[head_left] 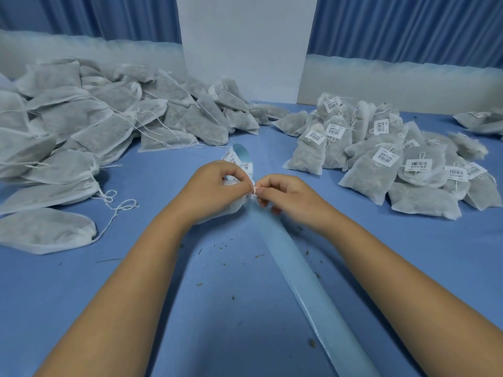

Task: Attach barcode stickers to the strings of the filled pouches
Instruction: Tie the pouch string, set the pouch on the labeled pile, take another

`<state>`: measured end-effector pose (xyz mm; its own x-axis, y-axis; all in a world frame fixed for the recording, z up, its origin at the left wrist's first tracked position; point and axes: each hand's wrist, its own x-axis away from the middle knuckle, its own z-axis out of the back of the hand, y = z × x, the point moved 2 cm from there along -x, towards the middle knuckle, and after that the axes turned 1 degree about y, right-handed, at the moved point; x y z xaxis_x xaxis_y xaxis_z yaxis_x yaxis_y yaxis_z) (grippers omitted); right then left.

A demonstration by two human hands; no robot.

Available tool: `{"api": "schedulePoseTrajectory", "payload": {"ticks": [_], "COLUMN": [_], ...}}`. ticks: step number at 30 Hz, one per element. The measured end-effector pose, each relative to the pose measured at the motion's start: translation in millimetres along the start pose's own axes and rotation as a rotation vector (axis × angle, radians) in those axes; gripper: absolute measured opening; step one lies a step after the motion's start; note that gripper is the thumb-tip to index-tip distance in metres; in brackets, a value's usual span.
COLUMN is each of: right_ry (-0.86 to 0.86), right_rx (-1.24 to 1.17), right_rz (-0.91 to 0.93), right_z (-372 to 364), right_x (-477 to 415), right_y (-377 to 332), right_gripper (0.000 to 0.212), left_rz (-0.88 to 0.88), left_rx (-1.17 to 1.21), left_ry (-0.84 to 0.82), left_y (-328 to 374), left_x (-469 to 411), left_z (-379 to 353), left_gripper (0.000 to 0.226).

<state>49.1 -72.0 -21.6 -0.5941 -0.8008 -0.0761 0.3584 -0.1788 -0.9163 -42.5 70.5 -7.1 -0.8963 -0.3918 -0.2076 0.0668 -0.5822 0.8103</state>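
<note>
Pinching a white string (254, 190), 2 hands (215, 187) (290, 194); pouch (236, 207) beneath mostly hidden.

A table (245, 308) is covered by a plain blue cloth, which fills the lower part of the view. Small dry crumbs (312, 342) and bits of stalk are scattered over the cloth. Along the far edge of the table a low white board is stood on each side: the left board (81, 50) and the right board (408, 80), whose top edge is slightly wavy. Between them a white upright panel (245, 44) is set, reaching the top of the view. Behind the boards, pleated blue drapes are hung: the left curtain (95, 17) and the right curtain (408, 25). Everything is lit softly and evenly, with a cool bluish cast, and only faint shadows are thrown on the cloth.
</note>
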Motion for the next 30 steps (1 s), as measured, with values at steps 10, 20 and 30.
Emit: {"api": "schedulePoseTrajectory", "payload": {"ticks": [10,20,30], "right_ry": [0.105,0.217,0.233], "right_rx": [-0.047,-0.013,-0.048], "right_rz": [0.05,0.246,0.238], "right_z": [2.7,1.5,0.4], "right_x": [-1.9,1.0,2.6], "right_y": [2.4,-1.5,-1.5], "right_gripper": [0.013,0.031,0.027], "left_rz": [0.103,0.154,0.152], "left_rx": [0.227,0.295,0.266], "left_ry": [-0.143,-0.172,-0.158], "left_y": [-2.1,1.1,1.5], "left_x": [0.2,3.0,3.0], "left_z": [-0.6,1.8,3.6], "left_gripper": [0.015,0.019,0.022]}}
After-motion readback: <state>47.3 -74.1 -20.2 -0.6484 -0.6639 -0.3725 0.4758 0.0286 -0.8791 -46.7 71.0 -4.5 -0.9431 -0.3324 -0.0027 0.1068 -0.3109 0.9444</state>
